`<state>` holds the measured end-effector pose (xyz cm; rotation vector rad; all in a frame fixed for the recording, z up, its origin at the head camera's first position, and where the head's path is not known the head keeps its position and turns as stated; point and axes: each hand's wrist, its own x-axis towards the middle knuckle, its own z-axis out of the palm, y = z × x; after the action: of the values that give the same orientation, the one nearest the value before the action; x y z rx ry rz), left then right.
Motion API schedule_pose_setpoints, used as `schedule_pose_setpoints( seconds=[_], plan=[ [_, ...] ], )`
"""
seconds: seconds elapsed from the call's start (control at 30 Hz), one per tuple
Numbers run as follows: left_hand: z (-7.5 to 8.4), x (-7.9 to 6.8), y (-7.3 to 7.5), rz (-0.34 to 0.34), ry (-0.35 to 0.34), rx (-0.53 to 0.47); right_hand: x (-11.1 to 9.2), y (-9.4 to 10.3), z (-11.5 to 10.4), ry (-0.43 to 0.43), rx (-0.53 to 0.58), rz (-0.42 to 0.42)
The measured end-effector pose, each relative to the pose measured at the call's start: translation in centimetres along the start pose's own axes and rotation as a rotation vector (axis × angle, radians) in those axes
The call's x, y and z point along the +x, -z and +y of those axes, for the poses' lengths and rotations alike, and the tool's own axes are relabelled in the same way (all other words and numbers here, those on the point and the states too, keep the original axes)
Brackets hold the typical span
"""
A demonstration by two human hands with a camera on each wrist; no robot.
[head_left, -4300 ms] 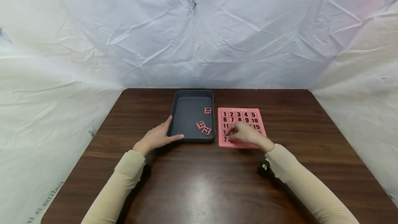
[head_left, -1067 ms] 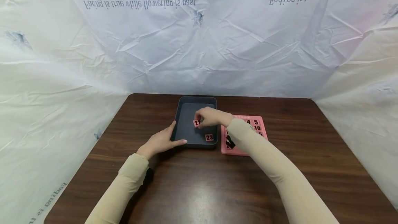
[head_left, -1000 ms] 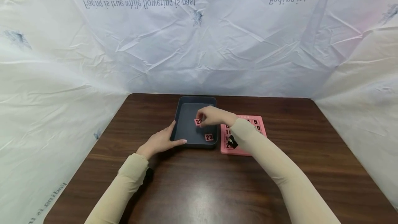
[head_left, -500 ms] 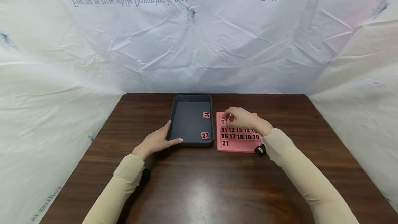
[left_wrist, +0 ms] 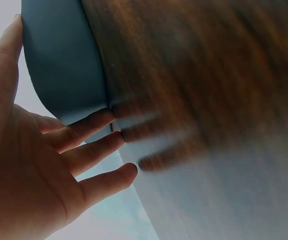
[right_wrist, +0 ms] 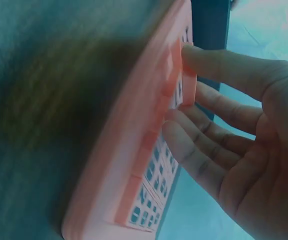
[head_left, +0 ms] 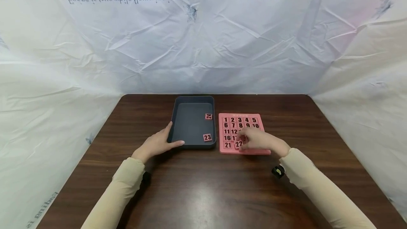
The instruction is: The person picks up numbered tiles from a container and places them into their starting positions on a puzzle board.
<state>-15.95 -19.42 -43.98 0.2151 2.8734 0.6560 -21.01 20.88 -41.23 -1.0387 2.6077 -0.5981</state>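
Note:
My right hand [head_left: 259, 140] pinches a pink number tile marked 22 [head_left: 238, 144] between thumb and fingers. It holds the tile over the bottom row of the pink number board [head_left: 221, 151], just right of tile 21 [head_left: 227, 145]. In the right wrist view the held tile [right_wrist: 189, 82] stands at the board's edge, looking slightly raised. My left hand [head_left: 155, 145] rests at the near left corner of the dark grey tray [head_left: 190, 119], thumb along the near rim, fingers straight. Inside the tray lie tile 23 [head_left: 207, 137] and tile 24 [head_left: 208, 116], the latter turned sideways.
Tray and board lie side by side on a dark wooden table [head_left: 197, 183], a narrow gap between them. Rows of numbered tiles fill the board's upper part; my right hand hides some. A white printed sheet [head_left: 203, 52] hangs behind and beside the table.
The right hand has picked tile 22 out of the tray, carried it right over the board and brought it down towards the bottom row. My left hand has stayed at the tray's corner.

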Motion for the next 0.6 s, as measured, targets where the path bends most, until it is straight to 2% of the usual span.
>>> schedule_pose_setpoints(
  seconds=[0.23,0.4,0.6],
  plan=[
    [-0.2,0.1,0.0,0.001,0.002,0.005,0.6,-0.9,-0.3,-0.022,-0.036,0.036],
    [-0.1,0.0,0.1,0.000,0.006,0.008,1.0,-1.4,-0.7,0.012,0.003,0.049],
    [-0.1,-0.1,0.1,0.004,0.009,0.009,1.5,-1.4,-0.9,-0.030,0.030,0.046]
  ],
)
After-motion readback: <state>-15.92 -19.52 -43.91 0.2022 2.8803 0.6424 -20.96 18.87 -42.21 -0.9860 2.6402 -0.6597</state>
